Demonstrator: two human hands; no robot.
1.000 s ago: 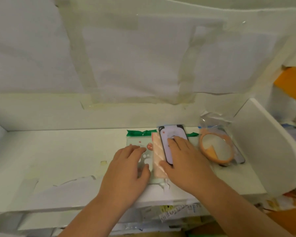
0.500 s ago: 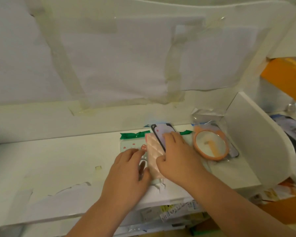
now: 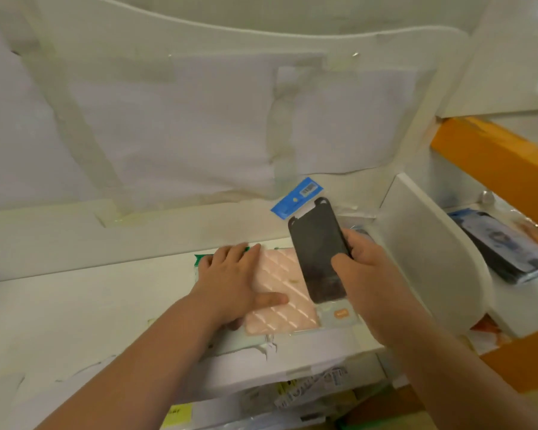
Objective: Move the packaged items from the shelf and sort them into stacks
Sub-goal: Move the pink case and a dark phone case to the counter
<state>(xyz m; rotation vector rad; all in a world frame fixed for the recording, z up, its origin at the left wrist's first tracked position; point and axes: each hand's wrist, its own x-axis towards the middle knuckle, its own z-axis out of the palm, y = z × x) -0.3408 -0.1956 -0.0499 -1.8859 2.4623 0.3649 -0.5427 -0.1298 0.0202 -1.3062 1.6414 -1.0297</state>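
Left hand (image 3: 230, 279) flat on pink quilted case (image 3: 281, 293), steadying stack on shelf (image 3: 75, 308). Right hand (image 3: 365, 268) grip clenched round dark case (image 3: 319, 256), tilted, likely for sorting.

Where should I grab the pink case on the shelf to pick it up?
Pinch the pink case by its near edge, coming from the front. It lies flat, that edge sits close to the shelf lip, the left hand covers its left side, and the right hand holds the black case over its right.
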